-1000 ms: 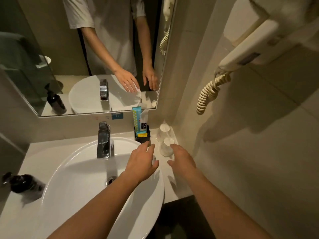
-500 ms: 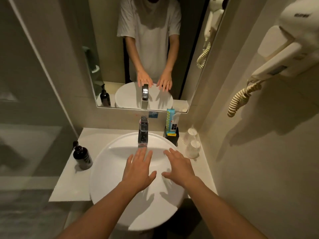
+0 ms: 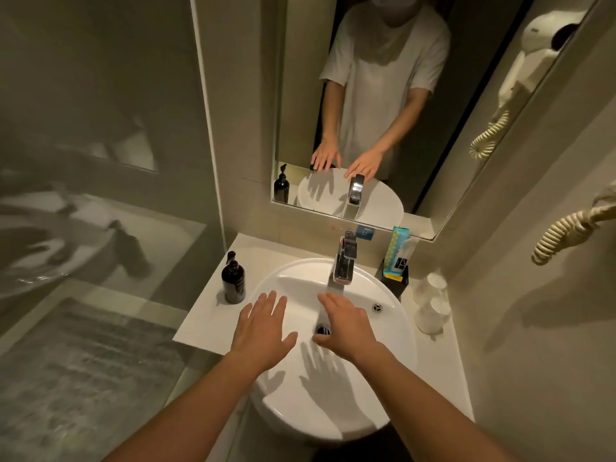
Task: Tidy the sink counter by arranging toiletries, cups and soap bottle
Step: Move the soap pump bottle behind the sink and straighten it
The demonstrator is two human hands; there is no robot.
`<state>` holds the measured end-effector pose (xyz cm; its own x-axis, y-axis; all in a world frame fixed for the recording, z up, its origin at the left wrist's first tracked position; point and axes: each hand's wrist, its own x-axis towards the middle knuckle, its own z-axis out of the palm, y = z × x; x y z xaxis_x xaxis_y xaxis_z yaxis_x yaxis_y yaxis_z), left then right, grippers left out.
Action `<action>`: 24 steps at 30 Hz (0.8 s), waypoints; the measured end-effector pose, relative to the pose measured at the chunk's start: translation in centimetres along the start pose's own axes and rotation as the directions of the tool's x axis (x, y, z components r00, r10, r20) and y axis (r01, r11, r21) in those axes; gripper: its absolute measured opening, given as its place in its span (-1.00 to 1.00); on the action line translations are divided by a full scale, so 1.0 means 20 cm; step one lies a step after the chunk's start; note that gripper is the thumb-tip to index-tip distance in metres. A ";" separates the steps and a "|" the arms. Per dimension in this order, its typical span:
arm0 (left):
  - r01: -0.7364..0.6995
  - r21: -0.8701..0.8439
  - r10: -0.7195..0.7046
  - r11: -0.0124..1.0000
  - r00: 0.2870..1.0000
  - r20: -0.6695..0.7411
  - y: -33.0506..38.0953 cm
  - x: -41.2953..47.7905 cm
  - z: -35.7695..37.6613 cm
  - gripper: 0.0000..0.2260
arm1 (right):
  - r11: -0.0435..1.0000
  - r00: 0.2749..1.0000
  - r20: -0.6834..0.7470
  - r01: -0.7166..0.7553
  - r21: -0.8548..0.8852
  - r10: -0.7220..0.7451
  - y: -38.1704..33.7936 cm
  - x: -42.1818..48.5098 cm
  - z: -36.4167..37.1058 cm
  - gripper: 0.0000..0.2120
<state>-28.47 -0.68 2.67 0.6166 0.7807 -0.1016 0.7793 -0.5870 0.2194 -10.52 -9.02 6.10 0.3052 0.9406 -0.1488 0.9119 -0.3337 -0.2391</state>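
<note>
A small tiled bathroom in dim light, with a frameless wall mirror [image 3: 366, 105] above a pale stone bench [image 3: 206, 315] set into the corner. A round white ceramic basin [image 3: 333, 411] fills most of the bench and overhangs its front edge. Both forearms reach in from below, side by side. The left hand [image 3: 263, 325] hovers palm down over the basin's left side, fingers straight and spread, holding nothing. The right hand [image 3: 346, 325] is flat and empty in the same way, just right of the drain [image 3: 322, 329], below the chrome block tap [image 3: 345, 261]. A cream coiled hair-dryer cord [image 3: 563, 231] hangs on the right wall. The dark pump soap bottle [image 3: 234, 281] stands upright on the bench left of the basin. Two pale cups [image 3: 433, 313] sit one behind the other at the right wall. Behind them, right of the tap, a black holder [image 3: 396, 283] carries a teal toiletry packet [image 3: 395, 251] upright.
</note>
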 end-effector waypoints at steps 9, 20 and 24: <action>0.180 -0.037 -0.181 0.983 0.983 -0.040 -0.25 -0.06 -0.07 -0.27 | 0.990 0.989 0.045 0.142 -0.028 -0.140 -0.23 0.20 0.03 -0.15; 0.361 -0.154 -0.367 0.920 0.930 -0.014 -0.54 0.02 -0.08 -0.30 | 0.974 0.966 0.142 0.206 0.097 -0.218 -0.45 0.57 0.06 -0.25; 0.412 -0.215 -0.418 0.885 0.908 0.019 -0.58 0.09 -0.11 -0.35 | 0.966 0.955 0.178 0.214 0.143 -0.237 -0.46 0.70 0.09 -0.31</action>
<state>-36.52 8.01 2.01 0.2362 0.9505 -0.2021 0.9200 -0.1518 0.3614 -15.20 7.17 4.47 0.0259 0.9662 -0.2563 0.9073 -0.1304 -0.3998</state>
